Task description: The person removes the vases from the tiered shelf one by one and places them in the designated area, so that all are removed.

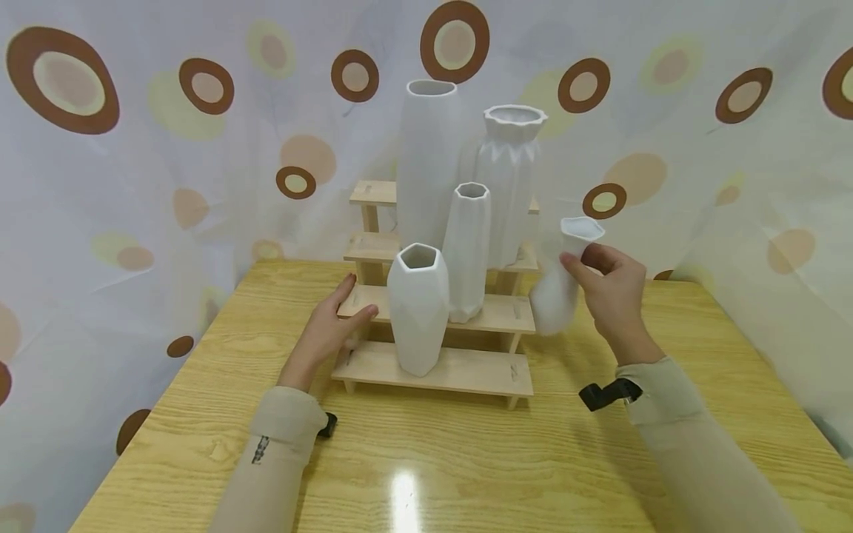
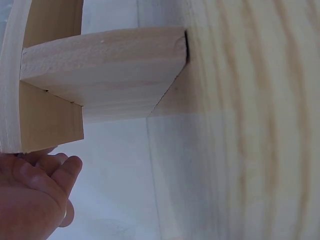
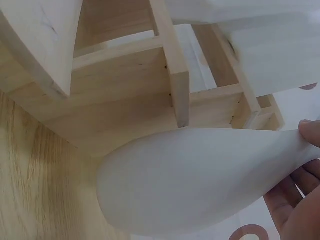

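Observation:
My right hand (image 1: 614, 285) pinches the narrow neck of a white vase (image 1: 556, 300), which hangs tilted off the right end of a tiered wooden stand (image 1: 373, 363). In the right wrist view the rounded body of this vase (image 3: 190, 185) is close beside the shelf ends. My left hand (image 1: 326, 326) holds the left end of the stand's second shelf from the bottom, thumb near its front edge; the left wrist view shows the fingers (image 2: 67, 172) bent at the board's end. A faceted white vase (image 1: 418, 314) is on the lowest shelf, a slim ribbed vase (image 1: 469, 255) one tier higher.
Behind them rise a tall smooth vase (image 1: 429, 163) and a pleated vase with a scalloped rim (image 1: 509, 185) on the upper tiers. The stand is on a wood-grain table (image 1: 260, 459), with a patterned cloth backdrop (image 1: 226, 155) close behind.

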